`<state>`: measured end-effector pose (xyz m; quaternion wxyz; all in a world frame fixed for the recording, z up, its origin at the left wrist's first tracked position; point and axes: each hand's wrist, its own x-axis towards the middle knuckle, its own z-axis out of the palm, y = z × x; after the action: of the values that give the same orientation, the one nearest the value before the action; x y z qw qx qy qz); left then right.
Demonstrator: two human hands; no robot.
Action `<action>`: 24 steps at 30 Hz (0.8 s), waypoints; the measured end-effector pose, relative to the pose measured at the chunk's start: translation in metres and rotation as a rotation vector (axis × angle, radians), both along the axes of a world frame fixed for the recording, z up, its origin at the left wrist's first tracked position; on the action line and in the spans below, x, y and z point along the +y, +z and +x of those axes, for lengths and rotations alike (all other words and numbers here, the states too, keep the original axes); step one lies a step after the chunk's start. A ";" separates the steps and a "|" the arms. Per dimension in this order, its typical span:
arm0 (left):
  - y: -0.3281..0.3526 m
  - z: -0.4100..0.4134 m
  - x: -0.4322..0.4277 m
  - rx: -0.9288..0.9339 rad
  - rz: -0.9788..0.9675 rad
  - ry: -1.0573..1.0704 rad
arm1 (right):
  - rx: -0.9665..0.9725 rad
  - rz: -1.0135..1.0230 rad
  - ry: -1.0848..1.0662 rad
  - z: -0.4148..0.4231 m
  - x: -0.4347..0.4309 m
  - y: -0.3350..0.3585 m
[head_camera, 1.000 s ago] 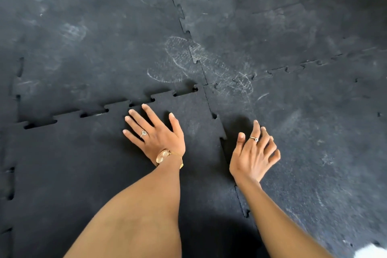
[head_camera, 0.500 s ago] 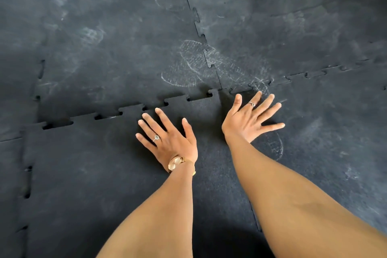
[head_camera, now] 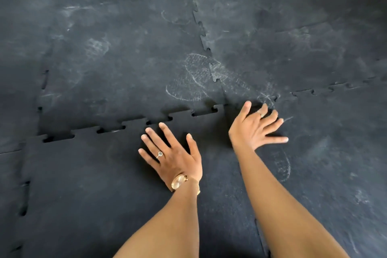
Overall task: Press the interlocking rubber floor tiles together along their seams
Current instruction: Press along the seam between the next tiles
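Both forearms extend forward from the bottom of the view, bare, roughly parallel and angled slightly leftward. The left hand (head_camera: pixel 173 157) lies palm down with fingers (head_camera: pixel 154 138) spread and extended and the thumb held out to the right; a ring sits on one finger and a gold watch on the wrist. The right hand (head_camera: pixel 250 130) reaches farther forward than the left, palm down, fingers (head_camera: pixel 272 117) fanned wide and pointing forward-right, with a ring on one finger; it appears slightly motion-blurred, and the two hands are apart, not touching.
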<state>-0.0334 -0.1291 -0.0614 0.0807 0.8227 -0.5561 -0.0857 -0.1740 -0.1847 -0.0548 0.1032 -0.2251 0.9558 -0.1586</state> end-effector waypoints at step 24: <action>0.000 -0.001 0.001 -0.015 0.002 -0.023 | 0.298 -0.027 0.586 0.012 -0.086 0.003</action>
<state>-0.0346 -0.1277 -0.0618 0.0746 0.8170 -0.5660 -0.0811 -0.1619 -0.2703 -0.0519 0.0007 -0.5127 0.8527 -0.1000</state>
